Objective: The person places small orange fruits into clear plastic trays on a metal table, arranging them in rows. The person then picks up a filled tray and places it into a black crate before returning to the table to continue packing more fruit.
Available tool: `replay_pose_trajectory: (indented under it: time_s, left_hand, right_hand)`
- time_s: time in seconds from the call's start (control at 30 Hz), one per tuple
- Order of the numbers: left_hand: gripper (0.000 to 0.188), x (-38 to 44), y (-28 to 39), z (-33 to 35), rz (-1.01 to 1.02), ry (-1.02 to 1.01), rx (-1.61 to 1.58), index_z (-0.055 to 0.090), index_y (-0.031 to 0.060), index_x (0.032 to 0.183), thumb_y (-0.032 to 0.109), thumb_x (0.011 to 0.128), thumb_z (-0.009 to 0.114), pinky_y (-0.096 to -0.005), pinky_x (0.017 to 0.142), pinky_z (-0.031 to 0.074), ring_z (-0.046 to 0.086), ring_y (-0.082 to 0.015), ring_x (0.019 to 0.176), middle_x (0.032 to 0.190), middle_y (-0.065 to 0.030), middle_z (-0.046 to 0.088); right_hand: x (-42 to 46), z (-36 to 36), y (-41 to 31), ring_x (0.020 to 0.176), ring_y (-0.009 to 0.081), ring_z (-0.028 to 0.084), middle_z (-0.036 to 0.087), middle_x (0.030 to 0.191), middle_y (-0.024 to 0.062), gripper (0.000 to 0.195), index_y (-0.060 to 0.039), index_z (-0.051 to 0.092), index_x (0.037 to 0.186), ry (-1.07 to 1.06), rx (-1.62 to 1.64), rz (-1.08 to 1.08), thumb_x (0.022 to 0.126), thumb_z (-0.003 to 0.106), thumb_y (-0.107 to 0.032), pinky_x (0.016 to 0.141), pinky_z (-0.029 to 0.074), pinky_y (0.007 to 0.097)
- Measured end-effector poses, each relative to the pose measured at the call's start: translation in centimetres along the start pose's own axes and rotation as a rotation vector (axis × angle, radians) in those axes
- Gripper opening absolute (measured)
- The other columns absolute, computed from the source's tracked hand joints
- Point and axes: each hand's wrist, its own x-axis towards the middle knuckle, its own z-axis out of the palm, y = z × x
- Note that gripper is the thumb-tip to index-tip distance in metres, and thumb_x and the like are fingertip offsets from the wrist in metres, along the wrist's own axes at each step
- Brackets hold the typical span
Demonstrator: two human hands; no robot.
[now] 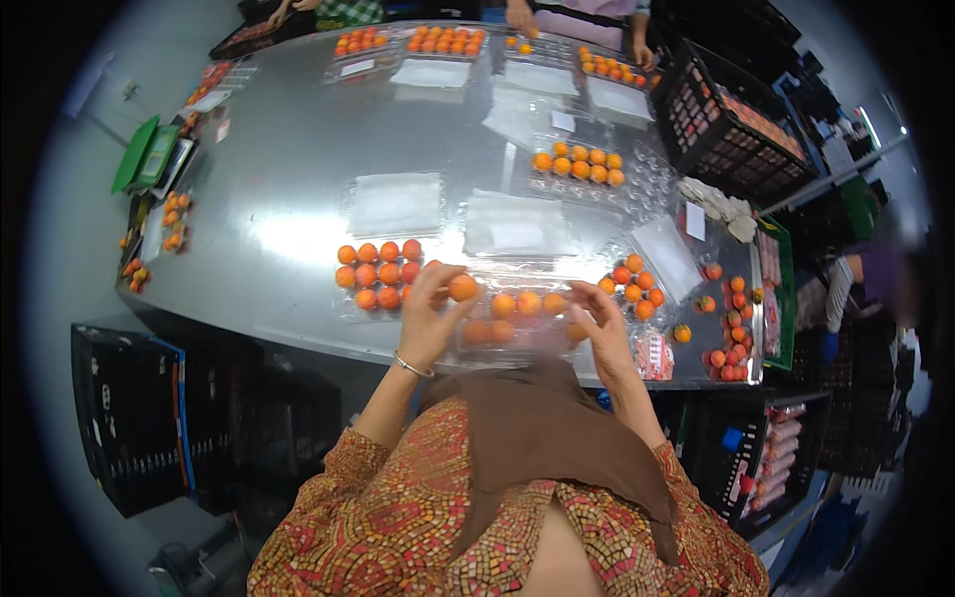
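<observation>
In my left hand [435, 310] is an orange-red round fruit [462, 287], held between thumb and fingers above the left part of a clear plastic tray [522, 351]. Several more orange fruits [528, 303] sit in that tray. My right hand [606, 332] is at the tray's right edge, thumb and fingers apart and curved, close to an orange fruit [577, 331]; no fruit shows between its fingertips. Left of my left hand, a clear tray of redder fruits [389, 274] stands on the metal table. White padding sheets [515, 224] in clear plastic lie behind the tray.
A cluster of fruits [634, 287] and loose fruits [735, 336] lie to the right, near a pink-printed packet [653, 357]. Farther back are a filled tray [578, 166] and a black crate [735, 123]. A green scale [153, 153] stands far left. Other people's hands are across the metal table [298, 149].
</observation>
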Motion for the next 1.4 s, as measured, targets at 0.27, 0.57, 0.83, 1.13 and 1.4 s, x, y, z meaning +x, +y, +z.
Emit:
replay_pose_trajectory:
  time_s: [0.27, 0.57, 0.83, 1.13, 1.4]
  left_hand:
    - [0.045, -4.6, -8.5, -12.6, -0.152, 0.63, 0.451, 0.064, 0.0025, 0.127, 0.0, 0.084, 0.074, -0.0355, 0.098, 0.051, 0.064, -0.0224, 0.114, 0.125, -0.011, 0.068]
    - [0.039, -4.6, -11.9, -15.1, 0.107, 0.293, 0.8, 0.061, 0.0049, 0.135, 0.001, 0.096, 0.058, -0.0417, 0.104, 0.046, 0.057, -0.0369, 0.126, 0.136, -0.0183, 0.06]
    - [0.039, -4.6, -10.9, -13.5, 0.084, 0.299, 0.829, 0.056, 0.0013, 0.137, 0.005, 0.098, 0.057, -0.0422, 0.107, 0.044, 0.055, -0.038, 0.127, 0.138, -0.0197, 0.058]
    - [0.032, -3.5, -7.3, -8.4, 0.01, 0.552, 0.51, 0.064, 0.001, 0.127, 0.008, 0.096, 0.063, -0.036, 0.092, 0.05, 0.064, -0.0239, 0.1, 0.116, -0.0144, 0.066]
    - [0.026, -1.7, -5.3, -3.2, 0.039, 0.415, 0.243, 0.067, 0.0007, 0.121, 0.007, 0.096, 0.062, -0.0329, 0.086, 0.052, 0.065, -0.0202, 0.098, 0.112, -0.0113, 0.067]
  right_hand:
    - [0.0, -3.3, 2.0, 0.102, 0.0131, 0.062, 0.066, 0.111, 0.0061, 0.032, -0.0021, 0.063, 0.125, 0.14, 0.023, 0.012, 0.095, 0.069, -0.013, 0.089, 0.048, 0.0282]
    - [1.4, -2.1, 1.4, 0.098, 0.0127, 0.063, 0.066, 0.106, 0.0052, 0.027, -0.0011, 0.066, 0.12, 0.077, -0.075, -0.04, 0.096, 0.067, -0.012, 0.09, 0.048, 0.027]
    - [2.1, -4.3, 3.5, 0.08, 0.008, 0.06, 0.066, 0.091, 0.0013, 0.012, -0.0015, 0.07, 0.101, 0.227, -0.433, -0.271, 0.09, 0.067, -0.002, 0.073, 0.049, 0.0252]
    - [-1.9, -2.5, 2.9, 0.076, 0.0278, 0.06, 0.059, 0.08, 0.0106, 0.008, -0.0031, 0.068, 0.087, 0.174, -0.833, -0.492, 0.082, 0.072, -0.007, 0.068, 0.048, 0.0379]
    - [0.2, 5.1, 1.6, 0.107, 0.0285, 0.053, 0.056, 0.107, 0.0079, 0.035, -0.0085, 0.064, 0.106, -0.281, -1.16, -0.776, 0.074, 0.08, -0.014, 0.088, 0.043, 0.0418]
